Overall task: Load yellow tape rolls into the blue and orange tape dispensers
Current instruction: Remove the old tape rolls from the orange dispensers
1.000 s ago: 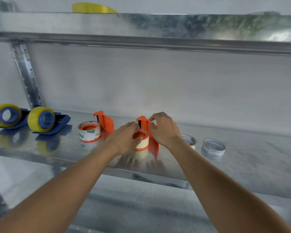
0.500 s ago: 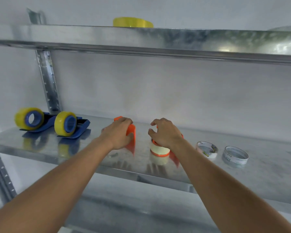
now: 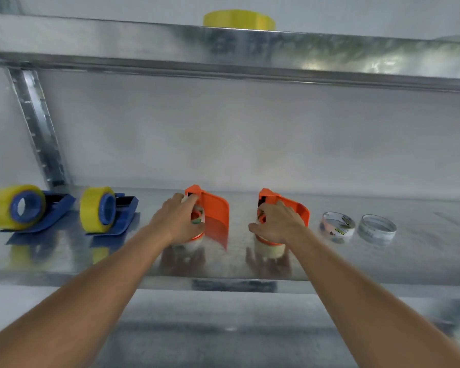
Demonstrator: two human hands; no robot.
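On the middle shelf (image 3: 422, 251), the left hand (image 3: 177, 224) is curling its fingers round the left orange dispenser (image 3: 213, 211), and the right hand (image 3: 279, 224) is gripping the right orange dispenser (image 3: 290, 208). Two blue dispensers (image 3: 61, 205) (image 3: 125, 208) are carrying yellow rolls (image 3: 3, 205) (image 3: 91, 208) at far left; another yellow roll (image 3: 238, 19) is lying on the upper shelf (image 3: 91, 41).

- shelf (image 3: 64, 261): galvanised metal, shiny, reflective
- orange dispensers (image 3: 217, 208): smooth plastic, semi-gloss
- blue dispensers (image 3: 61, 205): matt-ish plastic
- yellow rolls (image 3: 6, 205): glossy, translucent tape
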